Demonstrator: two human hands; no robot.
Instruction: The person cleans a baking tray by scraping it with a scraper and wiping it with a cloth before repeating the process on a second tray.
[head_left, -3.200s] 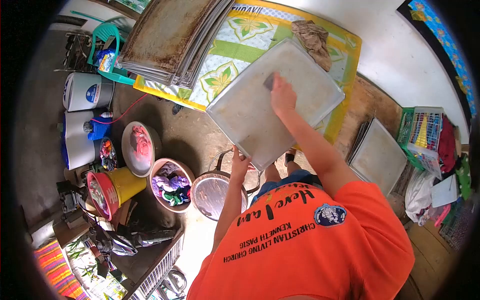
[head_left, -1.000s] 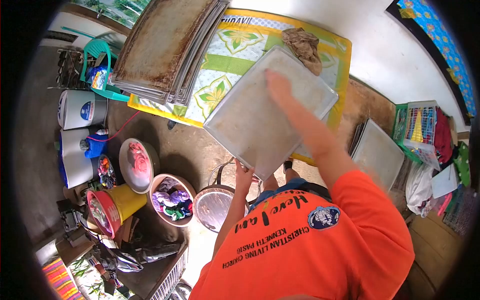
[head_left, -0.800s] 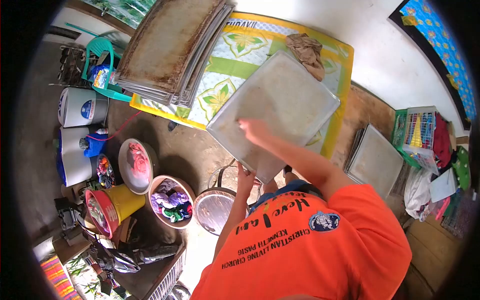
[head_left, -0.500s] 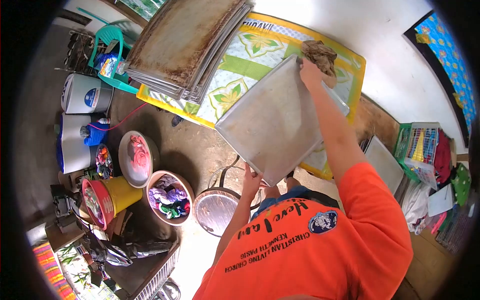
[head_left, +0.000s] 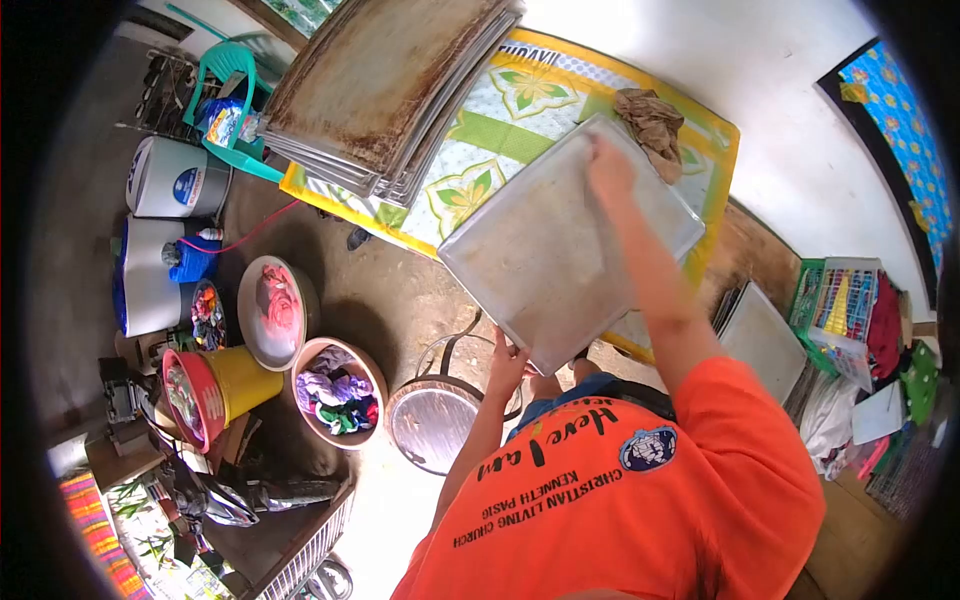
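A flat grey metal baking tray (head_left: 560,250) lies tilted over the near edge of the cloth-covered table (head_left: 520,100), one corner pointing toward me. My left hand (head_left: 508,362) grips its near edge by that corner, fingers closed at the rim. Over the far part of the tray is my right hand (head_left: 610,170), its fingers smeared by motion. A crumpled brown cloth (head_left: 655,130) rests on the table just beyond the tray's far edge. To the left stands a stack of rust-stained trays (head_left: 385,90).
On the floor to the left are basins of clothes (head_left: 340,393), a yellow bucket (head_left: 250,385) and a green chair (head_left: 225,75). A round-topped stool (head_left: 432,428) stands close by my left arm. More trays (head_left: 760,335) lean at right, near a green crate (head_left: 808,290).
My right hand has left the tray's far corner and moved inward over its surface. The tray looks turned slightly; my left hand keeps hold of its near edge.
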